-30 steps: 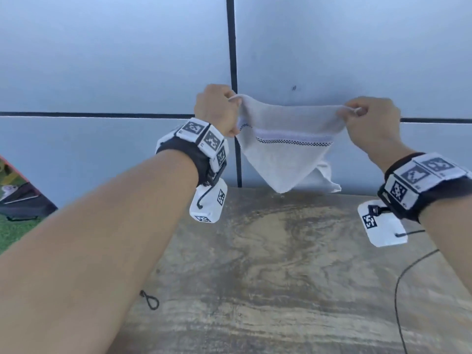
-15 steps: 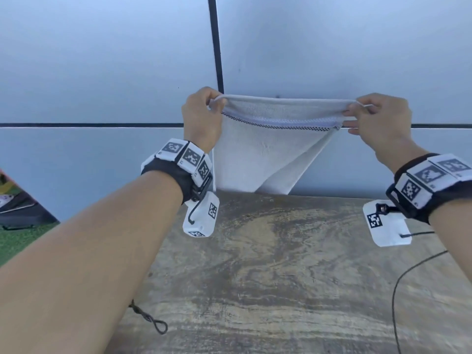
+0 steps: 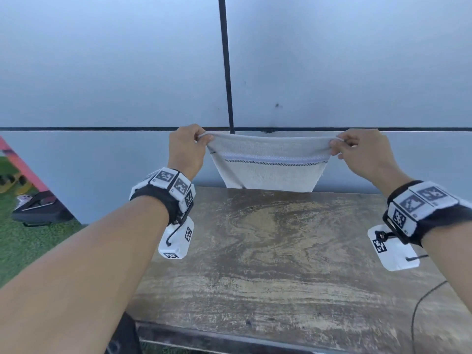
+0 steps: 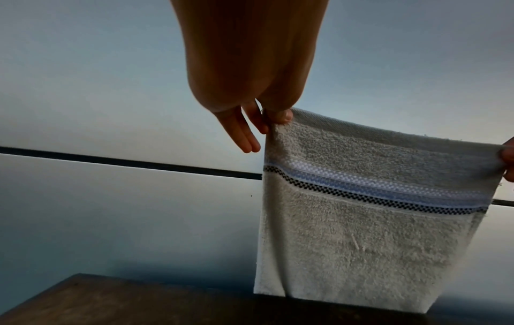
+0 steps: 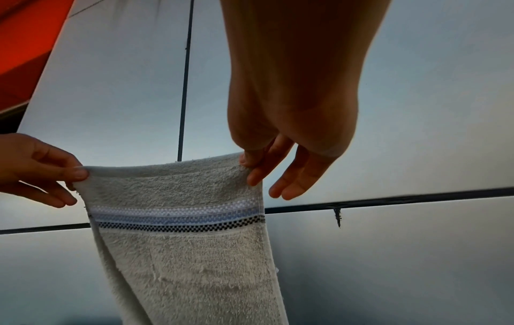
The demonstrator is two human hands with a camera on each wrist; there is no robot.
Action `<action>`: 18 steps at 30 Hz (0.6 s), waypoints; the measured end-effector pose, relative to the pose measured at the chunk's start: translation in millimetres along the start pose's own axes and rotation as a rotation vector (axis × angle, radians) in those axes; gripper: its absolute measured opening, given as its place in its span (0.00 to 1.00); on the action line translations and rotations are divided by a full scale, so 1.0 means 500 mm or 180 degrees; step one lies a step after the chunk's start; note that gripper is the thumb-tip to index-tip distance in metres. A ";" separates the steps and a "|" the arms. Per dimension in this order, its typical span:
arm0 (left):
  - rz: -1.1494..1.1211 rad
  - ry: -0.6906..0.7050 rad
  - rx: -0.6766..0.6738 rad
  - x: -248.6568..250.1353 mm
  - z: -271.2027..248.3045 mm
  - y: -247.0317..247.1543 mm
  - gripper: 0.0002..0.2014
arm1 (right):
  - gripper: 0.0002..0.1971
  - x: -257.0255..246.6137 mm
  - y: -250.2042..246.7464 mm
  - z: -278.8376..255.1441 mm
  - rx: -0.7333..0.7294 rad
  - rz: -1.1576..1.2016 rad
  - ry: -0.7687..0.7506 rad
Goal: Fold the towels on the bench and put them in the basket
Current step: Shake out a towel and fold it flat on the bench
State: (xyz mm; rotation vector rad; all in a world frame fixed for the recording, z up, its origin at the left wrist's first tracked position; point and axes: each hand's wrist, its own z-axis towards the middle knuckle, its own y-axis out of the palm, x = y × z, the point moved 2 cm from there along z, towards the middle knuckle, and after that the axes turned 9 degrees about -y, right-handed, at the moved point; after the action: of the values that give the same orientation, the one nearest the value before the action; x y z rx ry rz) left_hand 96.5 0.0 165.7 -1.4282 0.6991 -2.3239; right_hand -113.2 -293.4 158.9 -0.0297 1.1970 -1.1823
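A small white towel with a pale blue band and a black checked stripe hangs spread out above the far edge of the wooden bench. My left hand pinches its top left corner between thumb and fingers. My right hand pinches the top right corner. In the left wrist view the towel hangs flat with its lower edge close to the bench top, my left hand at its corner. The right wrist view shows the towel held by my right hand. No basket is in view.
A pale panelled wall with black seams stands right behind the bench. On the grass at the left lie a black case, sandals and a pink board. A thin black cable trails over the bench's right side.
The towel hung bunched in a point a second ago; my hands have moved apart and it is now stretched flat, stripe side facing me.
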 end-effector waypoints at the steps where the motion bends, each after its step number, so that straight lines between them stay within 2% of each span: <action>1: -0.0041 -0.0006 0.0029 -0.001 -0.007 -0.010 0.10 | 0.10 -0.002 -0.001 -0.009 -0.0050 0.0063 0.0033; 6: -0.0189 -0.0127 0.0127 0.003 -0.037 -0.052 0.10 | 0.07 -0.031 -0.004 -0.047 -0.0364 0.0064 0.0077; 10: 0.0057 -0.0149 -0.0196 -0.015 -0.083 -0.070 0.09 | 0.07 -0.040 -0.022 -0.090 -0.0412 -0.0233 0.0083; 15: 0.0001 -0.0205 -0.0621 -0.029 -0.161 -0.090 0.07 | 0.07 -0.055 -0.050 -0.162 0.0005 -0.0212 0.0034; 18: -0.0045 -0.0164 -0.0782 -0.035 -0.202 -0.103 0.08 | 0.08 -0.056 -0.055 -0.214 -0.0146 -0.0143 0.0006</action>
State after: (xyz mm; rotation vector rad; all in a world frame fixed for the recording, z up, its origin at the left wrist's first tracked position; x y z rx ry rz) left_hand 12.9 75.4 143.5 -1.5936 0.9904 -2.2649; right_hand -206.0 -228.6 147.4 -0.0903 1.2304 -1.1943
